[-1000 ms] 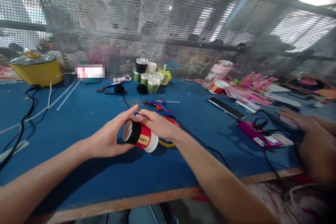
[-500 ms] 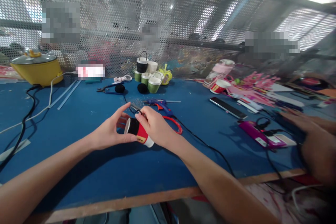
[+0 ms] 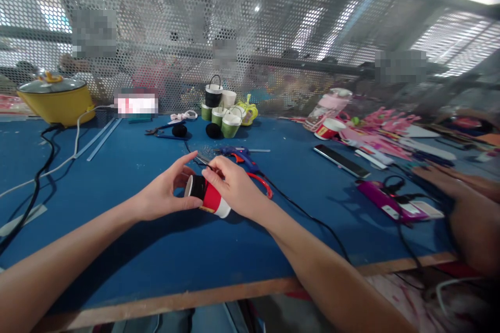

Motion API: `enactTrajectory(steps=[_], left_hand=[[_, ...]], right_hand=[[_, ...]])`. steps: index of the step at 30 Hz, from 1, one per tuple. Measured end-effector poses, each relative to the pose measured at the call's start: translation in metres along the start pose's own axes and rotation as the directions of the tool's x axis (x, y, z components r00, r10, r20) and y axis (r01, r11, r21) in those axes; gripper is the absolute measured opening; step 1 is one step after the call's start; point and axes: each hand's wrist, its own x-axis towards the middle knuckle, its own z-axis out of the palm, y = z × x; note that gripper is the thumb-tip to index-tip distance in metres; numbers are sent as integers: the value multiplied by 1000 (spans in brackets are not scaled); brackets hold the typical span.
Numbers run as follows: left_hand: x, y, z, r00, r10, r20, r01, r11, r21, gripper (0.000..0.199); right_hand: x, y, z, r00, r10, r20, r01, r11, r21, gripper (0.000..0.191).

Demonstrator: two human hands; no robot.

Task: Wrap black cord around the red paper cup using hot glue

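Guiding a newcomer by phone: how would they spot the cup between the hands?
On the blue tabletop, find the bare left hand and right hand. Between them tilts a round red, white and black cup. Its black band sets it apart from the red and white cup farther right.

Left hand (image 3: 162, 200) holds tilted red-black cup (image 3: 213, 199), right hand (image 3: 239, 188) red-handled tool (image 3: 266, 183), above table (image 3: 156, 260); glue gun (image 3: 247, 160) beyond, yellow pot (image 3: 58, 107) near back edge.
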Motion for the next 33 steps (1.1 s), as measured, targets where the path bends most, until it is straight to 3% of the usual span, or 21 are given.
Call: enactTrajectory(steps=[10, 18, 24, 33], left_hand=[[0, -2, 1, 998, 56, 34, -56, 998, -3, 88], [-1, 5, 1, 998, -61, 29, 60, 997, 56, 84], [-1, 1, 2, 996, -84, -11, 84, 991, 102, 80], [0, -3, 7, 991, -95, -96, 91, 995, -45, 86]], right_hand=[[0, 0, 3, 998, 33, 45, -33, 999, -8, 21], [-1, 1, 7, 999, 28, 41, -26, 998, -49, 22], [-2, 1, 11, 999, 16, 45, -13, 998, -66, 22], [16, -9, -9, 998, 62, 12, -63, 983, 173, 19]])
